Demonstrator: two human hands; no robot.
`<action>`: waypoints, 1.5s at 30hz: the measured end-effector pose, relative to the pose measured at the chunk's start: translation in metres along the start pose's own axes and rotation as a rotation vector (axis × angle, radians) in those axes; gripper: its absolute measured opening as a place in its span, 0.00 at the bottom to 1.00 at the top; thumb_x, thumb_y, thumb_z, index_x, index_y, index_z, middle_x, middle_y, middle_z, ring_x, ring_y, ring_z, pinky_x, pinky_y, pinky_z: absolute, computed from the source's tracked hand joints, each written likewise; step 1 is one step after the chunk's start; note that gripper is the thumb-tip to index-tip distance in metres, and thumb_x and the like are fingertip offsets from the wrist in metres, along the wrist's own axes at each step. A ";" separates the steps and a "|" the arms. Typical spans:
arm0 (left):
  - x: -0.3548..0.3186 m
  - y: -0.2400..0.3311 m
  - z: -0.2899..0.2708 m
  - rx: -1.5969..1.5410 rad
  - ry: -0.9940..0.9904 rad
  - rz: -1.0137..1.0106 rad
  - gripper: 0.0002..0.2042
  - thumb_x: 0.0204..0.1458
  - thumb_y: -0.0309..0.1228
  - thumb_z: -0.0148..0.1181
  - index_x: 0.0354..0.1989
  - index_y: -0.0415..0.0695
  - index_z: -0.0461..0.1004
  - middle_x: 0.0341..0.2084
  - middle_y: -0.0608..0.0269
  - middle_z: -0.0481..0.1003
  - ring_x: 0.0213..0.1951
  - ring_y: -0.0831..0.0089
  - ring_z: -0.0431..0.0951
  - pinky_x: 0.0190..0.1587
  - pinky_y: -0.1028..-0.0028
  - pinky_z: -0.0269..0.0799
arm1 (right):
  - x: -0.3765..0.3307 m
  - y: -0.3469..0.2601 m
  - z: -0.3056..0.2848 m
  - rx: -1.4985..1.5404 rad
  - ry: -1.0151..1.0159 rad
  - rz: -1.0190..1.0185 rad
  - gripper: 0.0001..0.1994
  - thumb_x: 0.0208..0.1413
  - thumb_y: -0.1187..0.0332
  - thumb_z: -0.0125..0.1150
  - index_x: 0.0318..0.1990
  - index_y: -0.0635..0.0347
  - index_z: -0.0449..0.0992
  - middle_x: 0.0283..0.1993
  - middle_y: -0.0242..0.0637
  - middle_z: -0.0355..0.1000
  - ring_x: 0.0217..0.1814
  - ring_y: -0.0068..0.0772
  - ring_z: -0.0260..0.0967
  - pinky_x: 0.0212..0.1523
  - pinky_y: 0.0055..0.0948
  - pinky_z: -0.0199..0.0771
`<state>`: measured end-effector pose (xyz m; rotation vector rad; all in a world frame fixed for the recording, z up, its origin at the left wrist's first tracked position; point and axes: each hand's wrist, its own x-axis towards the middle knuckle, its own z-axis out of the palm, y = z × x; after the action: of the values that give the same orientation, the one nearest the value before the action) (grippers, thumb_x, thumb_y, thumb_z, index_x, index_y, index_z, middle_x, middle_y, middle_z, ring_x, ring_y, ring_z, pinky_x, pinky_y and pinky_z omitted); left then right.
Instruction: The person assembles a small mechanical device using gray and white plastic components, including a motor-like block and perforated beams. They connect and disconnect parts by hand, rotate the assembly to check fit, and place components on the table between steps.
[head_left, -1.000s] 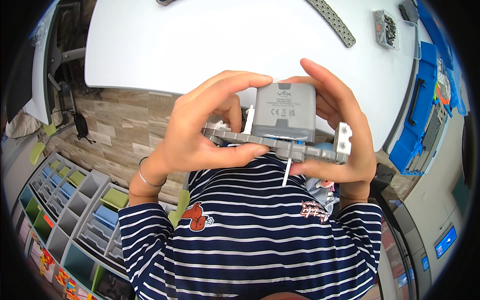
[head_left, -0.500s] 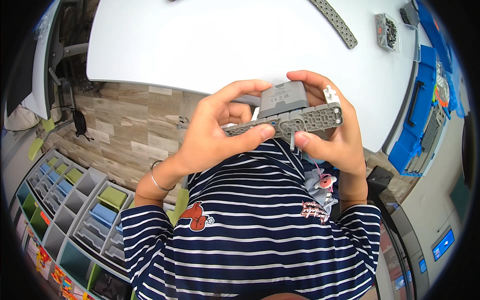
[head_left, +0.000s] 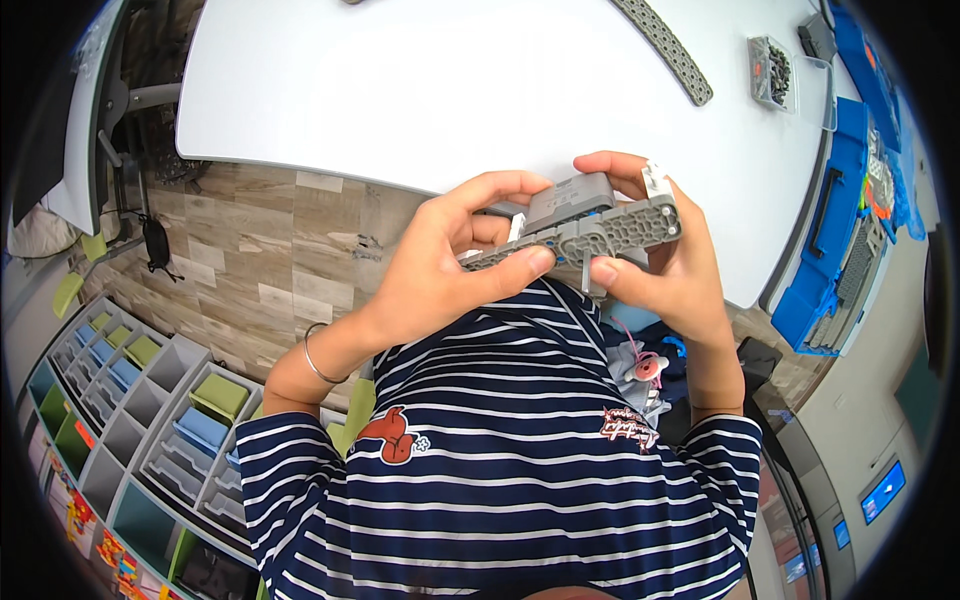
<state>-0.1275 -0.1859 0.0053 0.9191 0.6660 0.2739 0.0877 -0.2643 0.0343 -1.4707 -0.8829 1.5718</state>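
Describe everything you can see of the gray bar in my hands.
The gray bar looks like hard plastic, its face full of holes. It is held in the air at a slant, right end higher in the picture. A gray box sits against its far side, a white piece at its right end; a thin rod sticks out below. The left hand partly covers its left end; the right hand holds its right part.

Head view: left fisheye of a head-worn pair, facing down at close range from above the left hand (head_left: 425, 260) and right hand (head_left: 690, 275); white table (head_left: 400, 80) beyond them, striped shirt (head_left: 510, 400) below.
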 end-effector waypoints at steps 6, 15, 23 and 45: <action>-0.001 -0.002 -0.001 0.038 -0.002 0.132 0.34 0.52 0.25 0.69 0.67 0.33 0.59 0.57 0.52 0.70 0.48 0.71 0.80 0.50 0.75 0.75 | -0.002 0.009 0.008 0.058 0.017 -0.254 0.45 0.47 0.62 0.78 0.71 0.66 0.60 0.60 0.45 0.69 0.61 0.34 0.69 0.62 0.33 0.68; -0.004 0.001 -0.001 0.334 -0.009 0.514 0.37 0.43 0.27 0.78 0.63 0.37 0.67 0.56 0.53 0.73 0.46 0.70 0.80 0.42 0.75 0.79 | 0.001 0.036 0.003 -0.083 -0.069 -0.624 0.58 0.33 0.55 0.88 0.71 0.66 0.58 0.65 0.51 0.69 0.66 0.44 0.69 0.66 0.41 0.68; -0.013 0.008 0.004 0.624 -0.024 0.789 0.34 0.43 0.34 0.78 0.59 0.35 0.70 0.53 0.46 0.76 0.49 0.58 0.81 0.42 0.70 0.82 | -0.011 0.035 0.010 -0.219 -0.113 -0.932 0.57 0.34 0.53 0.86 0.70 0.66 0.57 0.62 0.62 0.68 0.62 0.56 0.71 0.58 0.45 0.76; -0.010 -0.004 0.003 0.737 -0.062 0.851 0.32 0.50 0.41 0.75 0.58 0.38 0.66 0.52 0.46 0.75 0.52 0.56 0.79 0.53 0.63 0.77 | -0.015 0.024 0.005 -0.455 -0.127 -1.061 0.37 0.46 0.73 0.72 0.63 0.79 0.61 0.57 0.72 0.68 0.54 0.62 0.75 0.50 0.48 0.82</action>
<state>-0.1336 -0.1955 0.0072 1.8984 0.2682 0.7781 0.0806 -0.2885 0.0199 -0.8681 -1.7904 0.6783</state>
